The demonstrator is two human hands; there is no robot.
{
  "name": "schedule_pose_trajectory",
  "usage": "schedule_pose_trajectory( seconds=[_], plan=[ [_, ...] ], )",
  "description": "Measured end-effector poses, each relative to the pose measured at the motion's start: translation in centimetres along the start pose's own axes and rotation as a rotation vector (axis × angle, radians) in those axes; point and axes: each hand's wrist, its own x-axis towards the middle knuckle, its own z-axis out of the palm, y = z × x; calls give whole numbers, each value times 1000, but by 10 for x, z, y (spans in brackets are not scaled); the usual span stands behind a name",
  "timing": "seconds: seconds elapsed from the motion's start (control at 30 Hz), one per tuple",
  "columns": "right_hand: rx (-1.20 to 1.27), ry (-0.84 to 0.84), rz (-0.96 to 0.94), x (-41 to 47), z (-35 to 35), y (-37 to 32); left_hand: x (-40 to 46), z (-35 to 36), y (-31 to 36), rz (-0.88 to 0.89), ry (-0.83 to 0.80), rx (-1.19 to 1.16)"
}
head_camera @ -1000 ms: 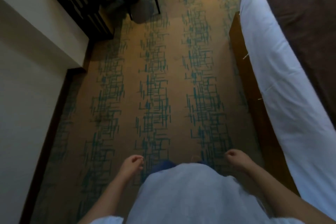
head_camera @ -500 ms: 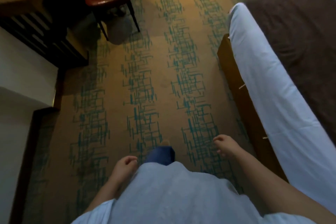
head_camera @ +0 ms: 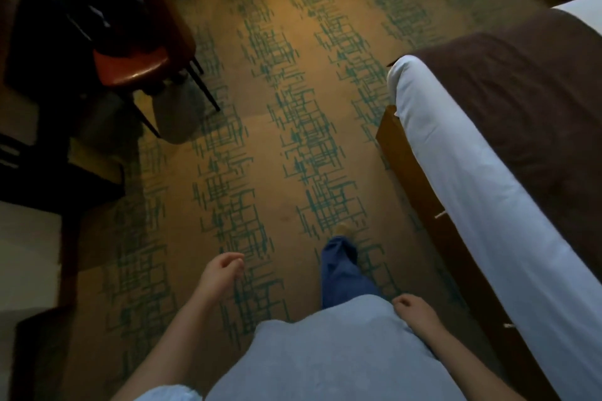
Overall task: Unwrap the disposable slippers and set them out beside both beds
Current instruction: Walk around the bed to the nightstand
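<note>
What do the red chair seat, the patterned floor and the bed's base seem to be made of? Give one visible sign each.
Red chair seat: likely vinyl or leather, as it shows a glossy highlight.
Tan floor with teal line pattern: carpet, matte and without reflections.
Brown bed base: probably wood or wood veneer, going by its warm, smooth, flat panel; the grain is too dim to confirm.

No text, label, brand, number or sign can be read anywhere here, neither on the bed, the chair nor the carpet.
</note>
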Motion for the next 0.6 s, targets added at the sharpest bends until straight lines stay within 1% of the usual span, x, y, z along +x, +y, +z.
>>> schedule_pose_trajectory(
  seconds=[0.1, 0.2, 0.3, 0.37, 0.47, 0.53, 0.6],
  plan=[
    [14, 0, -24, 50, -50, -57, 39, 8, 45, -27, -13, 0],
    [-66, -29, -48, 77, -103, -113, 67, 15, 88, -70, -46, 25],
    [-160, -75, -78, 113, -157, -169, 108, 21, 136, -115, -53, -42],
    [-178, -83, -82, 135, -186, -205, 130, 22, 164, -126, -46, -87],
    [-141, -77, -91, 171, -223, -261, 171, 20, 203, -140, -50, -139],
    [-90, -78, -95, 195, -246, -299, 204, 18, 231, -160, -74, -106],
    [9, -60, -90, 222, -269, -335, 248, 14, 261, -139, -90, -62]
  ],
)
